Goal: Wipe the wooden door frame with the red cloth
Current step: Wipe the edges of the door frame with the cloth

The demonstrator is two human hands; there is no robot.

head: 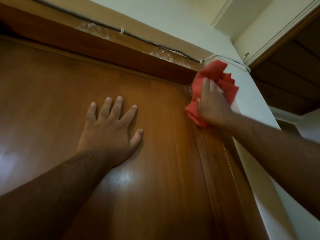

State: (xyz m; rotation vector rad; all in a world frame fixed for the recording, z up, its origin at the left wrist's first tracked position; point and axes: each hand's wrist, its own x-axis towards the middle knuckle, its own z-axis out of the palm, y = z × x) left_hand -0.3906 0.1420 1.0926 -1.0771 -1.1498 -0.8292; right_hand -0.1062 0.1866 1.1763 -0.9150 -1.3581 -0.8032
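Right hand (213, 103) grip is clenched on the bunched red cloth (216, 80), pressing it on the wooden door frame (216, 153) just below its top right corner. Left hand (110, 129) grips nothing, flat on the door (52, 94), left of the frame post. Post's long axis runs down from the cloth, so right hand is nearer; next stroke probably follows it downward.

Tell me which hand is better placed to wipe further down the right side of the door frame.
The right hand. It already presses the red cloth against the door frame near the upper corner. The left hand lies flat on the door panel, empty.
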